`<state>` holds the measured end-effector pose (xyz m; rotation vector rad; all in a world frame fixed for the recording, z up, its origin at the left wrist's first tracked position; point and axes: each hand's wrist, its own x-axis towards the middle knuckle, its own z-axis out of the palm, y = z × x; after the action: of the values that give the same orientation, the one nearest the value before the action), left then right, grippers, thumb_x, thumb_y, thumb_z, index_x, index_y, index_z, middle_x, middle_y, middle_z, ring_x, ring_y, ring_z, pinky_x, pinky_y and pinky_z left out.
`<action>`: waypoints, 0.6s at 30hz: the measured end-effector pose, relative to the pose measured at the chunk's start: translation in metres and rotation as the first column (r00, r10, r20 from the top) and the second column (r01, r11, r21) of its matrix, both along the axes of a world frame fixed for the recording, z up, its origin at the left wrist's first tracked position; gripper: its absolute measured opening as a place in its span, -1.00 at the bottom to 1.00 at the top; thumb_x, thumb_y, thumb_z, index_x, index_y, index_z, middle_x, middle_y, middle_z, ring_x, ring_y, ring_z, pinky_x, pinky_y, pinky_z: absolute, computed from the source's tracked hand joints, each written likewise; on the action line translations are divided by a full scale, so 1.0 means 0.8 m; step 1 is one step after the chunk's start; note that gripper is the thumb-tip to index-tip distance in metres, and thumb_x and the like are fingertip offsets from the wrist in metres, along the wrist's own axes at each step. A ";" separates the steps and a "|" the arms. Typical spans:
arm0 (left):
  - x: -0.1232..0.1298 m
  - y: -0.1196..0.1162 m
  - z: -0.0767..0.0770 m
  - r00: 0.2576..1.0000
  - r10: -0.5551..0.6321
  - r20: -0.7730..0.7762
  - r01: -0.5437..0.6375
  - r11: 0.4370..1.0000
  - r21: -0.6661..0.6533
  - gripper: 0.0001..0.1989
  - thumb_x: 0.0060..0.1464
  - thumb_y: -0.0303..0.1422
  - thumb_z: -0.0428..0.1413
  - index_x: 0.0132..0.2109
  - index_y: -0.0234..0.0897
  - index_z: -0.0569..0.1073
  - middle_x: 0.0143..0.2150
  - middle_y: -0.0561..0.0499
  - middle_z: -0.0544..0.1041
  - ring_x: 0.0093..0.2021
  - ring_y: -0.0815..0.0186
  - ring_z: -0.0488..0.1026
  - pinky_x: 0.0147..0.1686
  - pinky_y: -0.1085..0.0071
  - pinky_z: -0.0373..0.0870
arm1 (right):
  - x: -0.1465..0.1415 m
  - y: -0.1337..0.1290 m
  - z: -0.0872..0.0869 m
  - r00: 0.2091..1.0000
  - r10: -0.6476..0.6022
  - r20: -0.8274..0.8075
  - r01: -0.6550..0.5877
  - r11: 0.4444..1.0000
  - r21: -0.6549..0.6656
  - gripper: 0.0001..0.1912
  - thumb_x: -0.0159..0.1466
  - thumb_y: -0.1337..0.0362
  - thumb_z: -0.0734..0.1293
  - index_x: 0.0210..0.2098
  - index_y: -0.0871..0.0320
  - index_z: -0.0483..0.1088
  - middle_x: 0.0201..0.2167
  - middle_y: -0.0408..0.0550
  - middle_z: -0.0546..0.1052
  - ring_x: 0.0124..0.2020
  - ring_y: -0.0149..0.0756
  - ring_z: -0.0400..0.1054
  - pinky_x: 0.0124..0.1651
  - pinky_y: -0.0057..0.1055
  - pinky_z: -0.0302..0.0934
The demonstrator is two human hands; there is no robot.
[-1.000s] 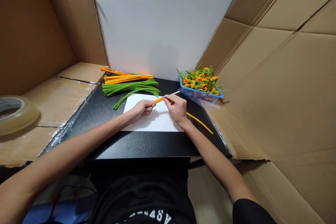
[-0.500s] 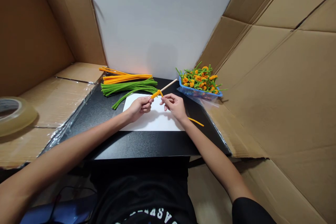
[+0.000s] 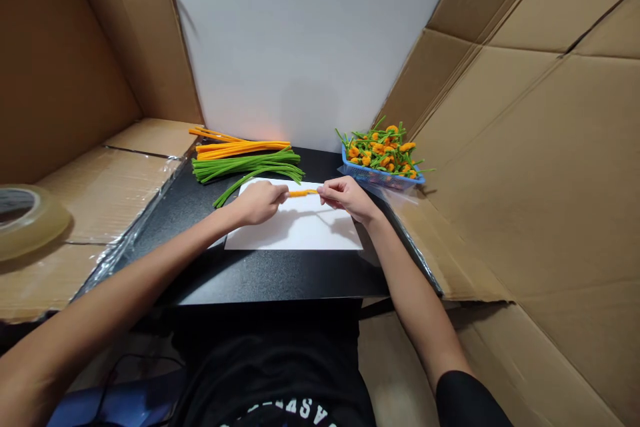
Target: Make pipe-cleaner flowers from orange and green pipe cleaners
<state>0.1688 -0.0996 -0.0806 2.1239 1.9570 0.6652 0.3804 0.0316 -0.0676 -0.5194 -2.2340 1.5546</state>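
A short length of fuzzy orange pipe cleaner [image 3: 303, 193] lies horizontally between my hands, just above a white paper sheet [image 3: 300, 230]. My left hand [image 3: 259, 203] pinches its left end, and my right hand [image 3: 347, 199] grips its right end. The wooden stick seen earlier does not show and may be hidden inside my fingers. Behind the paper, nearest my left hand, lies a bundle of green pipe cleaners [image 3: 247, 167]. Beyond it is a bundle of orange pipe cleaners [image 3: 241, 150].
A blue plastic basket [image 3: 373, 177] heaped with orange-and-green pipe-cleaner flowers stands at the back right of the black table [image 3: 270, 275]. Cardboard sheets line both sides, a white board stands behind, and a roll of clear tape [image 3: 25, 223] sits at far left.
My hands have moved apart and lowered, turning the orange piece level. The wooden stick and the long orange tail at the right no longer show.
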 end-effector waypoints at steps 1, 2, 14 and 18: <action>0.000 0.001 -0.001 0.998 0.064 0.020 -0.065 0.997 0.046 -0.75 0.21 -0.28 -0.06 -0.40 -0.24 0.38 -0.56 0.02 0.32 -0.50 0.26 0.22 -0.39 0.37 0.05 | -0.001 -0.003 0.001 1.000 0.016 0.007 -0.016 1.000 0.008 -0.53 0.18 -0.08 0.42 -0.53 0.25 0.48 -0.73 -0.22 0.27 -0.67 -0.55 0.02 -0.59 -0.49 -0.20; -0.001 0.001 -0.002 0.992 0.085 0.093 -0.092 0.993 0.075 -0.73 0.23 -0.26 -0.07 -0.40 -0.24 0.35 -0.55 0.03 0.30 -0.50 0.28 0.21 -0.39 0.38 0.05 | -0.001 -0.005 0.000 0.999 0.035 0.027 -0.035 0.999 0.012 -0.54 0.19 -0.07 0.42 -0.51 0.25 0.49 -0.73 -0.23 0.28 -0.68 -0.55 0.02 -0.59 -0.50 -0.19; 0.000 -0.011 0.019 0.759 -0.273 0.590 0.508 0.816 -0.276 -0.65 0.19 -0.13 0.05 -0.45 -0.28 0.32 -0.54 0.08 0.21 -0.53 0.40 0.09 -0.51 0.44 0.03 | 0.015 0.017 -0.009 0.974 0.124 0.188 -0.092 0.981 -0.169 -0.59 0.07 0.03 0.52 -0.61 0.27 0.46 -0.77 -0.26 0.23 -0.69 -0.59 -0.05 -0.61 -0.52 -0.24; 0.003 -0.009 0.014 0.925 -0.274 0.262 0.339 0.907 -0.249 -0.76 0.13 -0.33 0.03 -0.48 -0.27 0.36 -0.52 0.02 0.36 -0.47 0.32 0.22 -0.42 0.40 0.09 | 0.019 0.013 0.002 0.987 0.118 0.110 -0.097 0.979 -0.179 -0.52 0.15 -0.07 0.46 -0.50 0.29 0.52 -0.73 -0.24 0.25 -0.67 -0.58 -0.04 -0.60 -0.51 -0.27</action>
<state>0.1712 -0.1067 -0.0698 2.0141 1.4561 0.4935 0.3956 0.0419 -0.0658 -0.5624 -2.2605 1.8302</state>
